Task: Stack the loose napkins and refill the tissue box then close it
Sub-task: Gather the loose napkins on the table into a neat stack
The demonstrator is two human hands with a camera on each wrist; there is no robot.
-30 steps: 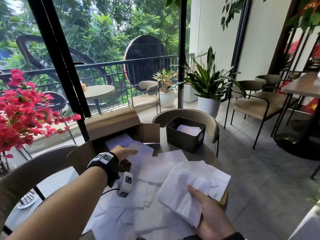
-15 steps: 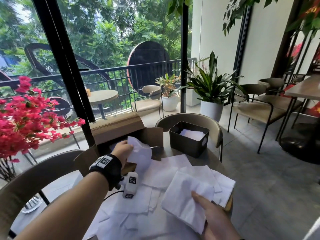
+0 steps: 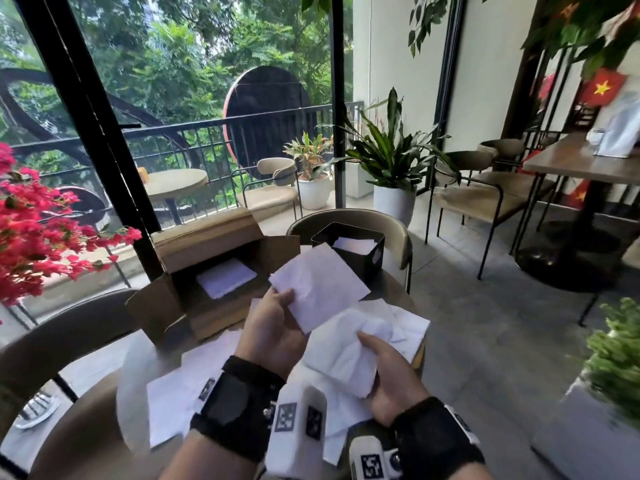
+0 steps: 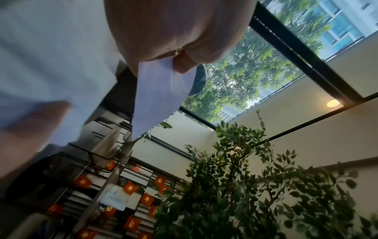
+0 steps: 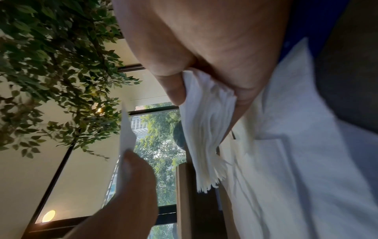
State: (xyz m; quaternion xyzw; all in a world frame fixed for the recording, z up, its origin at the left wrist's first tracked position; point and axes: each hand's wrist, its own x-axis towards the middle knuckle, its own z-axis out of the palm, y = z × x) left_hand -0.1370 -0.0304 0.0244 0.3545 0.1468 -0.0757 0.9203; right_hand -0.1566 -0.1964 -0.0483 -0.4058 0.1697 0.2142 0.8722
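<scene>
My left hand (image 3: 273,327) pinches a single napkin (image 3: 320,285) above the table (image 3: 104,403). My right hand (image 3: 391,375) grips the napkin stack (image 3: 346,351); dark tissue box (image 3: 363,259) sits open behind, beside the cardboard box (image 3: 207,271).

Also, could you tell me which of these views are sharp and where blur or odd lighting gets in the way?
Head view: daylit and mostly sharp, edges bowed, the green plant at lower right smeared. Left wrist view: the single white napkin is fairly crisp, the right hand blurred. Right wrist view: the thick white napkin stack shows its layers, the left hand is dim and soft.
</scene>
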